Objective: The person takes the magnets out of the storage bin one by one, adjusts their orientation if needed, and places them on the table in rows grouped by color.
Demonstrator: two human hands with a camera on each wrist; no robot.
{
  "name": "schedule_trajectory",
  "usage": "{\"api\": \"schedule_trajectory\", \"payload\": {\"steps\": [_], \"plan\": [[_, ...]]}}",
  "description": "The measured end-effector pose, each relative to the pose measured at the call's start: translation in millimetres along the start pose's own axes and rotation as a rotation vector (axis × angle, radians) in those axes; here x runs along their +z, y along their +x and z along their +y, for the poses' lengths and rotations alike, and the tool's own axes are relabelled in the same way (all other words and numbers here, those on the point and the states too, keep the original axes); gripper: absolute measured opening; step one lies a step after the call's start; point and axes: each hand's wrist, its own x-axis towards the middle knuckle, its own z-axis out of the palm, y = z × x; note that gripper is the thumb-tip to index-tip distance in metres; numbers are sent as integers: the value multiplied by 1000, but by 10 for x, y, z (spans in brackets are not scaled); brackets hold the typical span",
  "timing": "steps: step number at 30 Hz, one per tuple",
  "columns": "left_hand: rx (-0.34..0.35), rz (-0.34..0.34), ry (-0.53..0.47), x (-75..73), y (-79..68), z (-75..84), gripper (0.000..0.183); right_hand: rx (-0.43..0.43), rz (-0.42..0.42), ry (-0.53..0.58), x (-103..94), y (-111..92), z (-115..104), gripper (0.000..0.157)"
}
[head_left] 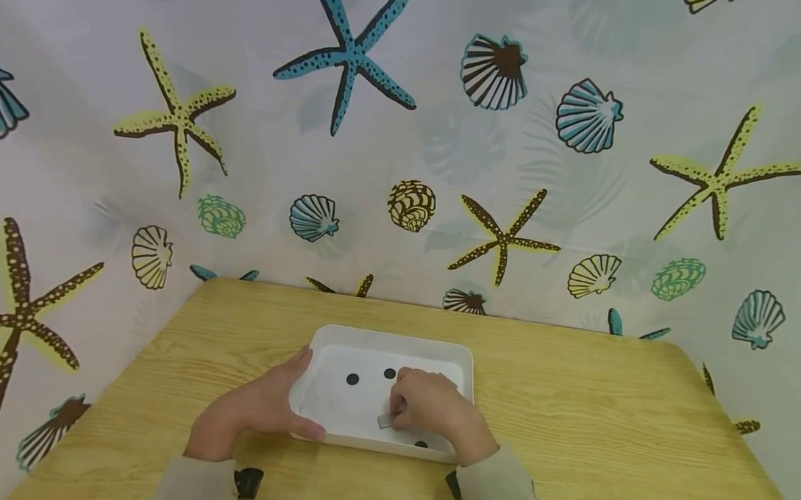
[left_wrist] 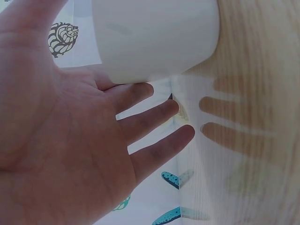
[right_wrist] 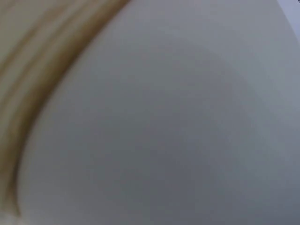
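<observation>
My left hand, fingers spread, touches the white tray; my right hand pinches a grey piece, partly hidden by fingers.

A shallow white rectangular, round-cornered tray sits upright, the left hand touching its nine-o'clock end. Inside, a flat round black disc lies at ten o'clock, a second disc near twelve, a third disc toward five; the right hand pinches a small grey rectangular piece near six.
</observation>
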Motion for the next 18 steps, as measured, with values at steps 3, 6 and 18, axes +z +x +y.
{"api": "schedule_trajectory", "payload": {"steps": [3, 6, 18], "plan": [[1, -3, -2, -7, -4, 15, 143, 5, -10, -16, -6, -6, -2, 5], [8, -5, -6, -9, -8, 18, 143, 3, -19, -36, -6, -12, 1, 5], [47, 1, -25, -11, -13, -5, 142, -30, -40, -61, -15, -15, 11, 7]]}}
